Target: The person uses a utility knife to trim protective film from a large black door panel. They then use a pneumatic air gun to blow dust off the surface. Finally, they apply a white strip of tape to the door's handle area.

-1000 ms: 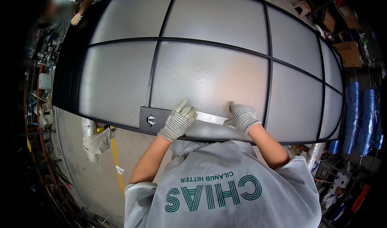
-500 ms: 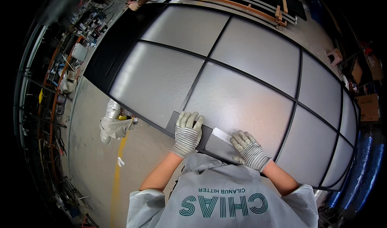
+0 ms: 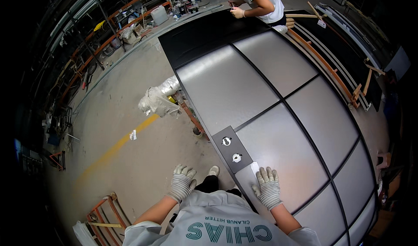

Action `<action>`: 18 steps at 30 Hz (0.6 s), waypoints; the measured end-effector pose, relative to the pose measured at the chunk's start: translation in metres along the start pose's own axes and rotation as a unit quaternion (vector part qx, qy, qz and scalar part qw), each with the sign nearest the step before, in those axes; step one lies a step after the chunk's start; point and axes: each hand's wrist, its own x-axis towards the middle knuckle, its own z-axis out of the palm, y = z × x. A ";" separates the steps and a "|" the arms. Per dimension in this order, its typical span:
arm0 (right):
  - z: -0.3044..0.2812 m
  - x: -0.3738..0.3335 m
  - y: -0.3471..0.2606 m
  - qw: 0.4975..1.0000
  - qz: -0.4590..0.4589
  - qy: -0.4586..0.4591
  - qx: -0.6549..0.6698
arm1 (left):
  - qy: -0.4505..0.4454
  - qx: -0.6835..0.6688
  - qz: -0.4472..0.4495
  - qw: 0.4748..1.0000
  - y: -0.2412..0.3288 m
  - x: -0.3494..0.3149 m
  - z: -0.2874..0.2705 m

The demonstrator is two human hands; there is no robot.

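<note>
Scene: a workshop, a long door panel [image 3: 278,115] of frosted panes in dark framing lying flat, running from the upper centre to the lower right of the frame.
Right hand [image 3: 268,187]: gloved, fingers spread, palm pressed flat on the pane at lower centre, fingertips on a small white strip [image 3: 254,167].
Left hand [image 3: 181,183]: gloved, fingers loosely spread, off the panel in the air over the concrete floor [image 3: 130,159], holding nothing.
Lock plate [image 3: 231,149]: dark, with two round metal fittings, on the near edge just above the right hand.
Co-worker [image 3: 257,2]: at the far end, top centre, hands on the dark section.
Risk: weight leaned through one palm could flex the pane; the strip could slide or crease under the glove.
Risk: the other person nudging the far end might shift the panel on its supports.
</note>
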 end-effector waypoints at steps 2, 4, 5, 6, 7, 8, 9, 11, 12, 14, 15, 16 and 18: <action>0.000 0.022 0.010 0.995 -0.004 0.082 0.062 | -0.005 0.009 -0.046 0.999 -0.014 -0.014 0.004; -0.019 0.056 0.003 0.978 -0.012 0.192 0.084 | -0.053 0.001 -0.069 0.996 -0.026 -0.022 0.010; -0.026 0.070 -0.004 0.973 -0.024 0.207 0.104 | -0.077 -0.002 -0.079 0.994 -0.033 -0.023 0.008; -0.029 0.084 -0.013 0.967 -0.035 0.221 0.124 | -0.108 -0.014 -0.099 0.989 -0.039 -0.021 0.008; -0.032 0.095 -0.022 0.962 -0.044 0.230 0.142 | -0.104 -0.022 -0.092 0.990 -0.045 -0.018 0.010; -0.035 0.108 -0.036 0.963 -0.055 0.217 0.147 | -0.099 -0.030 -0.084 0.991 -0.054 -0.015 0.012; -0.034 0.117 -0.053 0.964 -0.072 0.209 0.149 | -0.095 -0.038 -0.075 0.992 -0.064 -0.014 0.015; -0.029 0.138 -0.087 0.963 -0.098 0.202 0.152 | -0.062 -0.060 -0.058 0.995 -0.096 -0.013 0.031; -0.022 0.146 -0.104 0.962 -0.111 0.201 0.150 | -0.052 -0.073 -0.055 0.994 -0.116 -0.015 0.041; -0.006 0.159 -0.136 0.963 -0.115 0.164 0.179 | -0.024 -0.108 -0.075 0.991 -0.148 -0.010 0.037; 0.004 0.165 -0.152 0.963 -0.115 0.146 0.194 | -0.021 -0.116 -0.098 0.988 -0.171 -0.007 0.035; 0.015 0.169 -0.168 0.961 -0.105 0.147 0.211 | -0.017 -0.122 -0.121 0.985 -0.193 -0.002 0.032; 0.025 0.175 -0.194 0.961 -0.092 0.124 0.229 | 0.007 -0.126 -0.134 0.983 -0.234 0.009 0.025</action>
